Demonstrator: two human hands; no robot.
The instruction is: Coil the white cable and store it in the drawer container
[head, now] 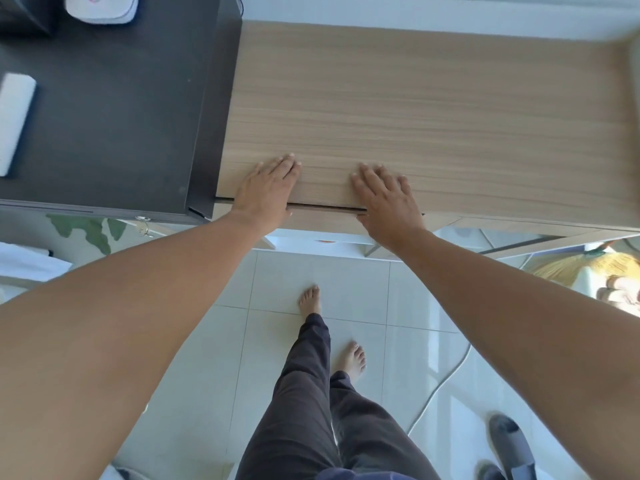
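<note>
Resting flat on wooden cabinet top (415, 109): left hand (266, 192), right hand (388, 202) (fingers spread, empty); tiled floor (346, 289) below.

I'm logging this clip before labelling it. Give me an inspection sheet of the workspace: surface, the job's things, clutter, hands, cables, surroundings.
Surface: light wood-grain cabinet top, bare apart from the hands.
Job's things: thin white cable trails across the white tiled floor, uncoiled; a white drawer shows just below the cabinet's front edge, contents unclear.
Clutter: grey slippers on the floor.
Hands: left hand and right hand lie flat, palms down, at the cabinet's front edge, holding nothing.
Cables: only the white one on the floor.
Surroundings: black desk to the left with a white rounded device and a white rectangular block.
</note>
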